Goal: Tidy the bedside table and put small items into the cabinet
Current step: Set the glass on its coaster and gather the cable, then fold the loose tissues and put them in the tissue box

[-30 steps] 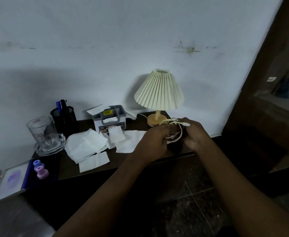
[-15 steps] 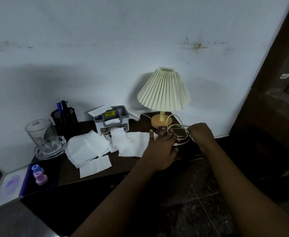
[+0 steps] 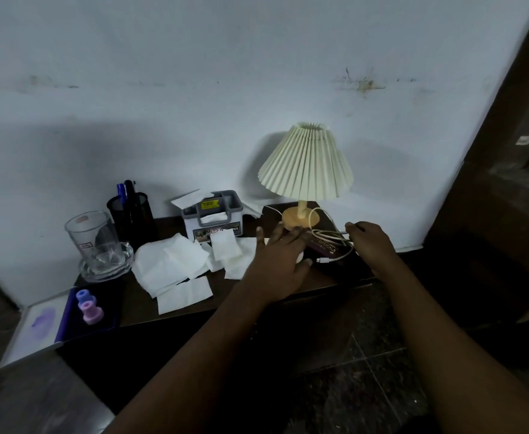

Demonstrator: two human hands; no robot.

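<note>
The left hand (image 3: 275,261) is spread low over the front edge of the bedside table (image 3: 144,305), fingers straight and relaxed, holding nothing. I cannot tell whether it touches the top. At the table's right end the right hand (image 3: 370,242) has its fingers curled round one end of the white cable (image 3: 327,238). The cable's loose coil lies on a dark box (image 3: 322,250) between the two hands, just right of the left fingertips, and its long way runs left to right. The right hand is the nearer one. Loose tissues (image 3: 175,261) cover the middle of the dark wooden top. The lamp (image 3: 305,164) stands at the back right corner against a stained pale wall (image 3: 194,120), and the floor (image 3: 366,355) below is dark tile.
</note>
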